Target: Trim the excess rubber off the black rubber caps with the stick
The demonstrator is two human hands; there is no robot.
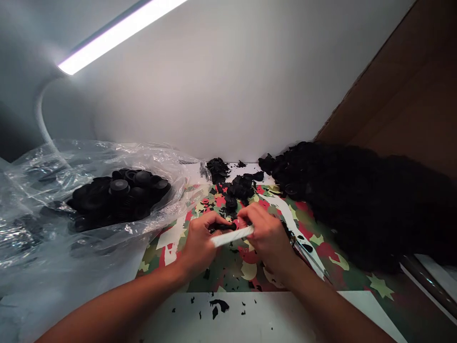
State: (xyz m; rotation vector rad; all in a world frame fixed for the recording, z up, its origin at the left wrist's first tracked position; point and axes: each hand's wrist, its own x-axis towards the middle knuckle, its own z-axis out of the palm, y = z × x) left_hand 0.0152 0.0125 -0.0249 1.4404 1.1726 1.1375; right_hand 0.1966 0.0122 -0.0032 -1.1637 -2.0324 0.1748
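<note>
the left hand [200, 245] pinches a small black part [224, 226] over the mat [314, 238], fingers closed on it. the right hand [267, 236] grips a white knife [232, 236] against it. a slip could nick the left fingers or flick the part into the scraps [218, 305].

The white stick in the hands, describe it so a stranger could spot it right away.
Start at the camouflage-patterned mat in the middle of the table. Above it the left hand and right hand meet, and the white stick runs between them. It is the only pale, straight piece among black scraps.
</note>
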